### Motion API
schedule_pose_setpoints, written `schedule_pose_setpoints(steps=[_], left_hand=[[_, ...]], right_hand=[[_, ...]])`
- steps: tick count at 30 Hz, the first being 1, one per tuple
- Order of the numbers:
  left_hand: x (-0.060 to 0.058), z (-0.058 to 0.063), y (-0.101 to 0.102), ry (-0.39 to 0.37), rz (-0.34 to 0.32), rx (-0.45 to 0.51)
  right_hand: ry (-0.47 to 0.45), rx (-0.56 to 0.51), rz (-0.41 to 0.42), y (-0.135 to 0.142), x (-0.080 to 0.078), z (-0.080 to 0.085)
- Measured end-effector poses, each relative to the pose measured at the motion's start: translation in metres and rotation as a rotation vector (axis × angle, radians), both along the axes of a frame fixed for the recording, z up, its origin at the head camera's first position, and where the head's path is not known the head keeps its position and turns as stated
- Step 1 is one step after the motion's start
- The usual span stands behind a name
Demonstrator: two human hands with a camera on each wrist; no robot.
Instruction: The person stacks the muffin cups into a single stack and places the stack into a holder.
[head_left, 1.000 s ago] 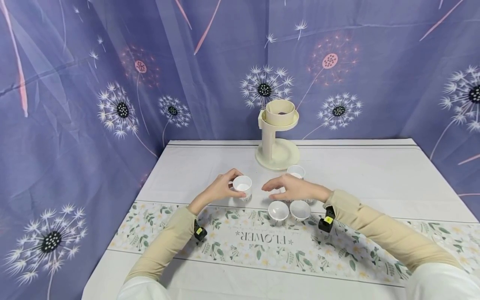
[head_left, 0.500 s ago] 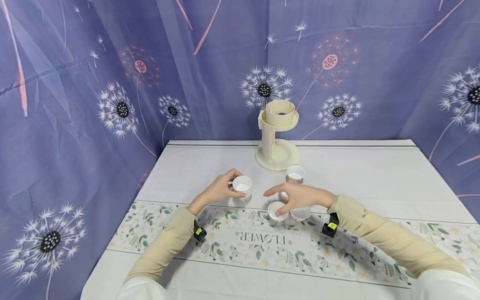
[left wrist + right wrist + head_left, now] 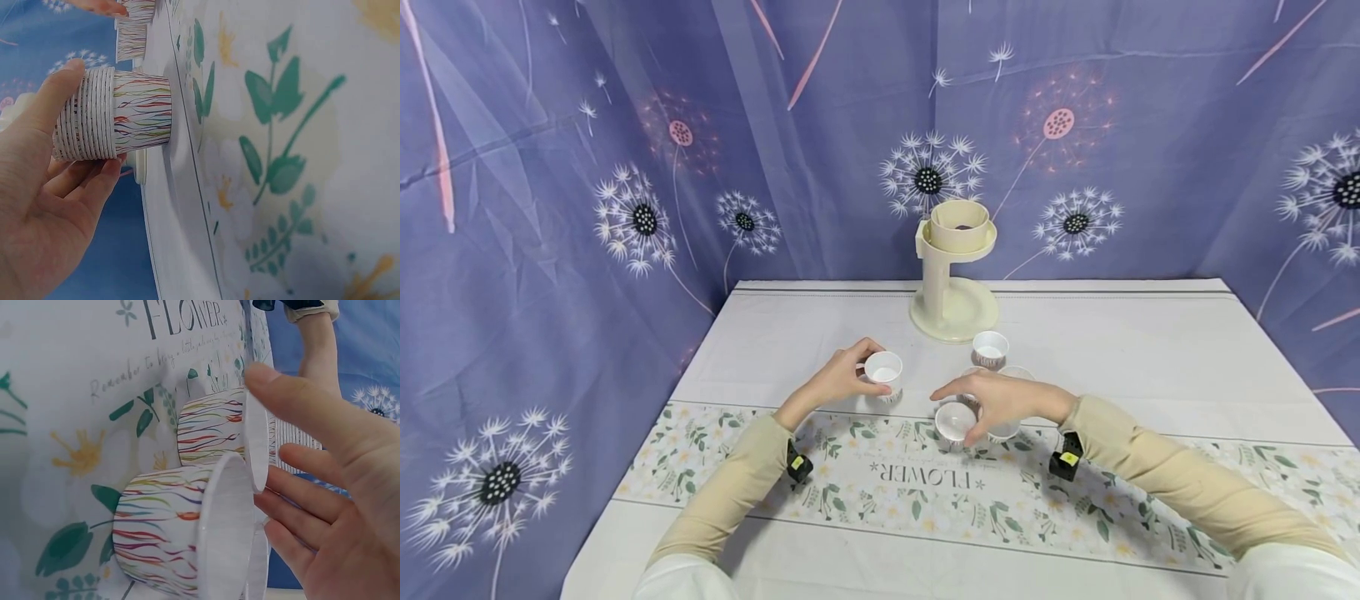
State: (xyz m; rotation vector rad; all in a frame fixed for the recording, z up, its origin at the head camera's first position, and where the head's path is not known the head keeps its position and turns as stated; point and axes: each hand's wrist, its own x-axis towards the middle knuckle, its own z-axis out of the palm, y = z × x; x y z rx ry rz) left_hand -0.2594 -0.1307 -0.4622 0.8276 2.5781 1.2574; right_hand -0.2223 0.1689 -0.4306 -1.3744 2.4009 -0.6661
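In the head view my left hand [image 3: 842,379] holds a stack of white paper baking cups [image 3: 883,379] on the table. The left wrist view shows thumb and fingers round the nested rims of the stack [image 3: 140,112], which has thin coloured wavy lines on its side. My right hand [image 3: 1003,396] reaches over a group of single cups, its thumb beside the rim of the front-left cup [image 3: 955,423] and its fingers stretched out past it. From the right wrist, that cup [image 3: 215,428] stands upright behind a nearer cup [image 3: 162,525]; the fingers are extended, not curled round either.
A cream stand [image 3: 936,287] with a round base and a raised ring holding a short cylinder is at the back. One cup [image 3: 991,350] stands in front of it, and others are partly hidden by my right hand. A floral strip [image 3: 917,492] runs across the white tablecloth.
My right hand has come down toward the near side, its thumb shifting from above the cups to beside the front-left one. The back cup is now uncovered. My left hand stays put.
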Motion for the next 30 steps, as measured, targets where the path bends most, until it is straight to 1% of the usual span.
schedule_pose_setpoints(steps=[4, 13, 19, 24, 30], left_hand=[[0.0005, 0.0002, 0.0007, -0.016, 0.004, 0.002], [0.0005, 0.0011, 0.0006, 0.011, 0.003, -0.008], [-0.0002, 0.0019, 0.0010, 0.017, -0.003, -0.012], [0.0007, 0.0035, 0.0006, -0.005, -0.005, -0.001], [0.0006, 0.0027, 0.0002, 0.003, -0.008, -0.010]], right_hand=[[0.045, 0.017, 0.016, -0.0002, 0.0004, -0.0020], [0.102, 0.028, 0.020, -0.0029, 0.0011, -0.0016], [0.088, -0.004, -0.002, -0.0045, 0.0000, -0.0001], [0.106, -0.034, -0.014, -0.0067, -0.0007, 0.0006], [0.142, -0.077, 0.003, -0.0076, -0.0034, 0.0003]])
